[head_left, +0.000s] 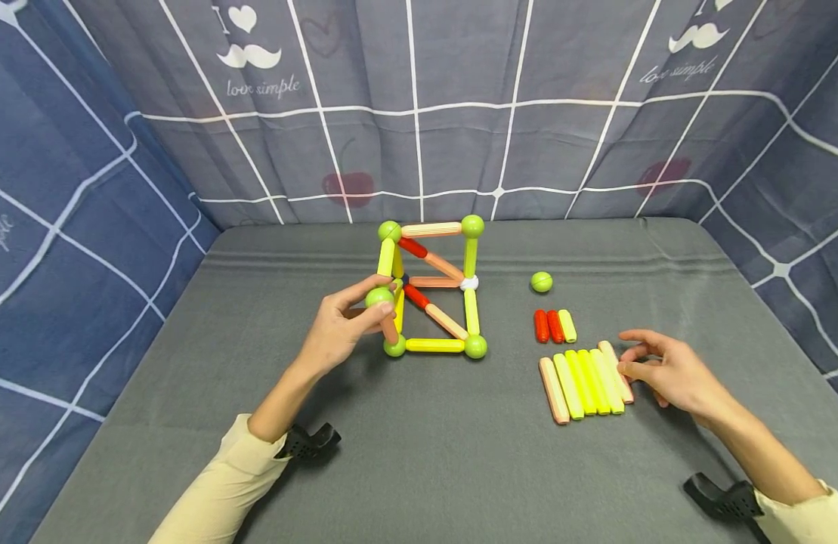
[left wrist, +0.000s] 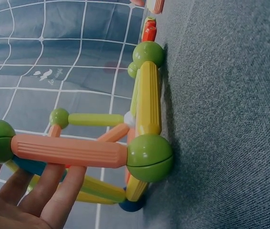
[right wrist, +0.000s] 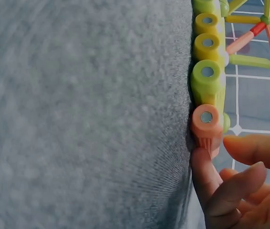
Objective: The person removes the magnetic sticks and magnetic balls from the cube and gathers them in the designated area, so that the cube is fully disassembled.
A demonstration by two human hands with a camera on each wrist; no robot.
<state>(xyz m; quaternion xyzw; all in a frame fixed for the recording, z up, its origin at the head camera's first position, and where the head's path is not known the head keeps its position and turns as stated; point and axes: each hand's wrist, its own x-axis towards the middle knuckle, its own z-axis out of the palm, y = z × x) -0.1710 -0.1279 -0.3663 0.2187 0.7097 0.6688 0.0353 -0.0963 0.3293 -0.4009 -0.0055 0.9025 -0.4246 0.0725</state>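
Observation:
My left hand (head_left: 340,321) pinches a green ball (head_left: 380,298) between thumb and fingers. From that ball an orange stick (left wrist: 73,151) runs to a lower green ball (left wrist: 149,157) at the table. Both belong to a standing frame of balls joined by sticks, with a white ball (head_left: 469,282) at its right and a yellow stick (head_left: 435,345) along its front. My right hand (head_left: 670,374) is at the right end of a row of sticks. One fingertip touches an orange stick (right wrist: 206,126) low on its side, and the thumb tip is right at its edge.
The row lying on the grey cloth holds several yellow sticks (head_left: 585,382) and another orange stick (head_left: 554,391). Two short red sticks (head_left: 542,326) and a short yellow-green stick (head_left: 567,326) lie behind it. Farther back sits a loose green ball (head_left: 542,282). Patterned curtains (head_left: 459,151) surround the surface.

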